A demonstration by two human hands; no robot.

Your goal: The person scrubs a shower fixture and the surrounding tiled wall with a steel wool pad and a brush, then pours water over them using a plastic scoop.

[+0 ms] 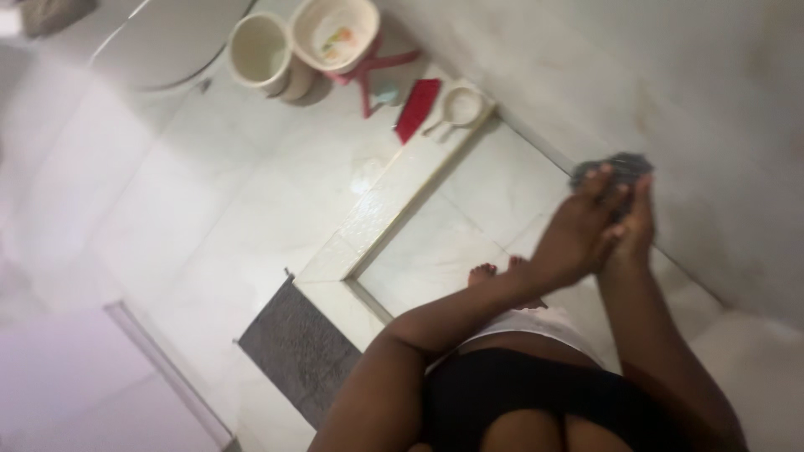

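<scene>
Both hands on scrubber at shower wall.
Left hand (582, 230) and right hand (636, 226) closed together on dark scrubber (615, 167), long axis along wall (670, 92).

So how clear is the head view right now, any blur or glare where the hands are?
Head view: soft motion blur throughout, frame tilted; both hands pressed on a dark scrubber against the pale wall stay readable; mild sheen on the wet floor tiles; left edge washed out, no hard shadows.
</scene>
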